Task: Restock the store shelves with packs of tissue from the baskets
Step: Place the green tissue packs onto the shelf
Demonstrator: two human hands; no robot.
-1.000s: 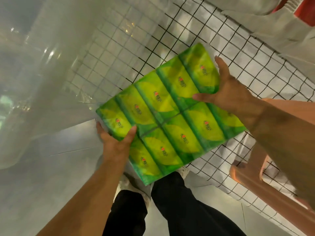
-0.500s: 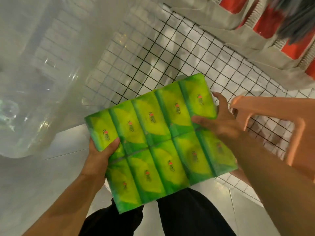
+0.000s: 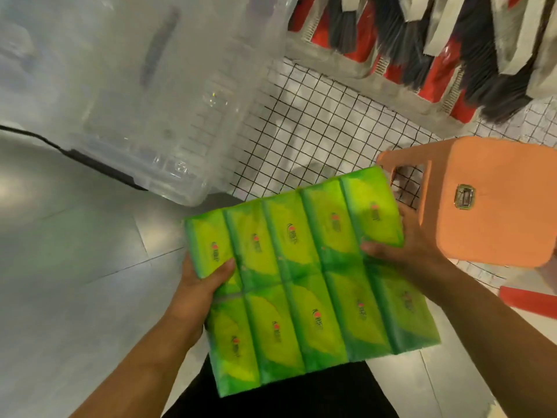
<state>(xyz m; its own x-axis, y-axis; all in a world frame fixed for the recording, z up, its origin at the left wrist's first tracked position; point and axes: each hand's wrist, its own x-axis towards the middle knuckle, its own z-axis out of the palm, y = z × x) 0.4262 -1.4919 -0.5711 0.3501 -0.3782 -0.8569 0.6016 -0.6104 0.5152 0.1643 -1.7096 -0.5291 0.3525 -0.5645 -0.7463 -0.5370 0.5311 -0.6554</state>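
You hold the pack of tissue (image 3: 301,282) out in front of you with both hands, above your dark trousers (image 3: 286,399) and the grey tiled floor (image 3: 75,267). It is a flat green and yellow multipack: ten small packets in two rows of five under one wrapper. It faces up at you, with its far right corner angled away.

Your left hand (image 3: 199,285) grasps the pack's left edge. The thumb lies on top, across the end packet of the far row, and the fingers are hidden beneath. Your right hand (image 3: 407,254) grasps the right edge, with the thumb pressed on top near the seam between the two rows and the fingers wrapped round the side.

An orange plastic stool (image 3: 482,206) with a small metal fitting on it stands just beside your right hand. A black wire grid panel (image 3: 301,131) lies beyond the pack's far edge. A clear plastic storage bin (image 3: 135,101) fills the upper left. Along the top right hangs a blurred row of brushes (image 3: 422,40) with dark bristles and red parts. A red bar (image 3: 527,297) shows at the right edge, but you cannot tell what it belongs to
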